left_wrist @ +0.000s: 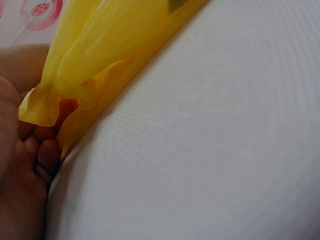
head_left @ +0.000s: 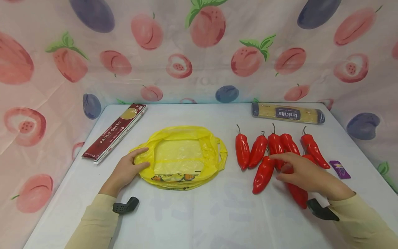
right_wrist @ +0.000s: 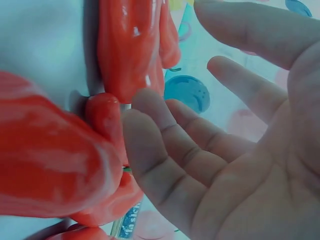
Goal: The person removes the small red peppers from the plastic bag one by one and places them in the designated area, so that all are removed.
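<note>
A yellow plastic bag (head_left: 214,148) lies with its mouth spread wide, its loop handle sticking out at the right. My left hand (head_left: 124,171) holds the bag's left rim; in the left wrist view the thin film (left_wrist: 105,45) runs between thumb and curled fingers. Over a group of shiny red peppers my right hand (head_left: 300,173) hovers, fingers loosely spread. One pepper (head_left: 263,174) lies just left of its fingertips, and another (head_left: 296,193) is partly hidden beneath it. The right wrist view shows the fingers beside a large pepper (right_wrist: 50,155), nothing between them; contact cannot be told.
A dark red spaghetti packet (head_left: 115,133) lies at the back left. Another pasta packet (head_left: 287,113) lies at the back right, behind the peppers. A small purple sachet (head_left: 340,169) is near the right edge. Fruit-patterned cloth (head_left: 202,69) closes off the white table's back and sides.
</note>
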A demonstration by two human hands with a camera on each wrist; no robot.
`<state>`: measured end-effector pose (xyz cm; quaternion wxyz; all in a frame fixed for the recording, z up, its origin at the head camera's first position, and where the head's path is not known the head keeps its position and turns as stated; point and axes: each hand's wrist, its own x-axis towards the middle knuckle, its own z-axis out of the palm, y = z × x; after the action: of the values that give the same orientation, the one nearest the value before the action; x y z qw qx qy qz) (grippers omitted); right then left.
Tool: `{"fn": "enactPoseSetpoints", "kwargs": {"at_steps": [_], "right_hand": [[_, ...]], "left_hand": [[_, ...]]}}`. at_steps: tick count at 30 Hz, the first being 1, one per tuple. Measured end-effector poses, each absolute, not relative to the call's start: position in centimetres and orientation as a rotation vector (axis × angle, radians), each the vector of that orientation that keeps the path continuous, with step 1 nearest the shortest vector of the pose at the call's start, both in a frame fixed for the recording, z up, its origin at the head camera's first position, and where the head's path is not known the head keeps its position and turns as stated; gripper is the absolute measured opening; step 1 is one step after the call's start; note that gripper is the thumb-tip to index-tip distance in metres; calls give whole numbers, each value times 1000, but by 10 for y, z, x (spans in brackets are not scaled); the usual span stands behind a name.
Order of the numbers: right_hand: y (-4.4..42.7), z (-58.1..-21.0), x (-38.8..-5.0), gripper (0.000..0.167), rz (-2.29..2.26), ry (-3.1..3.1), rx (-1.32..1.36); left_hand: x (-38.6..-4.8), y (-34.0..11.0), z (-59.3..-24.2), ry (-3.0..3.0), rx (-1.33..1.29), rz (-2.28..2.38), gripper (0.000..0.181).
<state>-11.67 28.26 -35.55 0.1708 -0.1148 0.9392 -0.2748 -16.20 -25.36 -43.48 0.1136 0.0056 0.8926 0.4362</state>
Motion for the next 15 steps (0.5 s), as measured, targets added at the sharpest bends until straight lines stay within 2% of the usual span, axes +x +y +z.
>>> {"fn": "enactPoseSetpoints", "kwargs": {"at_steps": [15], "right_hand": [[276, -340, -129, 75, -714, 2768, -325]], "left_hand": [[-164, -254, -431, 2608, 9, 1281, 67]]}}
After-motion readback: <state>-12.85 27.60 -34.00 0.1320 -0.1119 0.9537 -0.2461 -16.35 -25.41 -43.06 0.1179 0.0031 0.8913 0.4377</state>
